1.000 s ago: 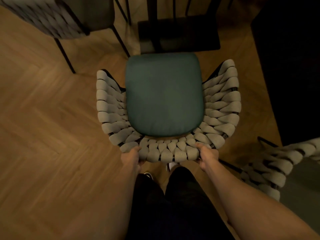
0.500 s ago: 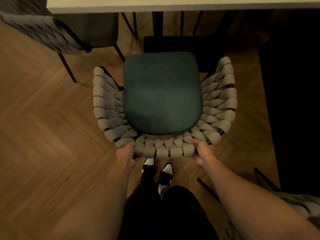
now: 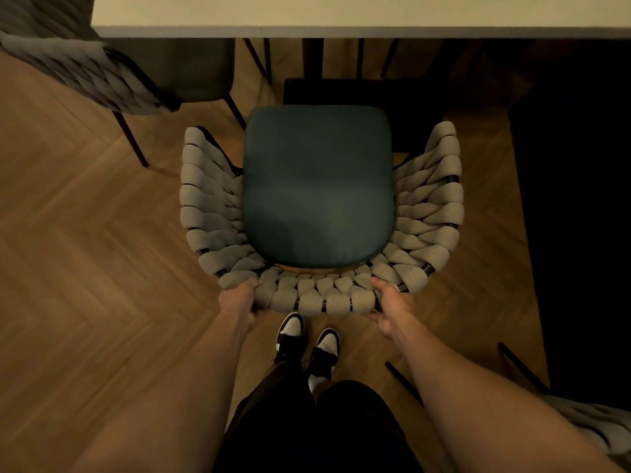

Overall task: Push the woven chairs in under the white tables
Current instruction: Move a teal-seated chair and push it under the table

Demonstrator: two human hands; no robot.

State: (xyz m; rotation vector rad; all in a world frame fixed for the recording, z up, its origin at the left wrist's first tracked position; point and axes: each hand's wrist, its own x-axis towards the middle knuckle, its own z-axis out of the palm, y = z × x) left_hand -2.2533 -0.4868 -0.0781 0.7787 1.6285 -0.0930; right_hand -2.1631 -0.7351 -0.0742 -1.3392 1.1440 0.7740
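Note:
A woven chair [image 3: 430, 213] with a beige braided back and a dark green seat cushion stands right in front of me, facing the white table [image 3: 341, 18] at the top of the view. The seat's front edge lies short of the table edge. My left hand [image 3: 239, 298] grips the left side of the chair's back rim. On the right side of that rim my right hand [image 3: 392, 303] holds on with fingers curled round the weave. Both arms are stretched forward.
A second woven chair [image 3: 102, 76] stands at the upper left, partly under the table. Part of a third woven chair [image 3: 587, 425] shows at the lower right. The dark table base [image 3: 341, 92] sits ahead of the seat. My shoes [image 3: 307, 339] stand on the herringbone wood floor.
The chair has slid forward toward the table, and the white tabletop has come into view at the top. My arms have stretched out and my feet now show behind the chair.

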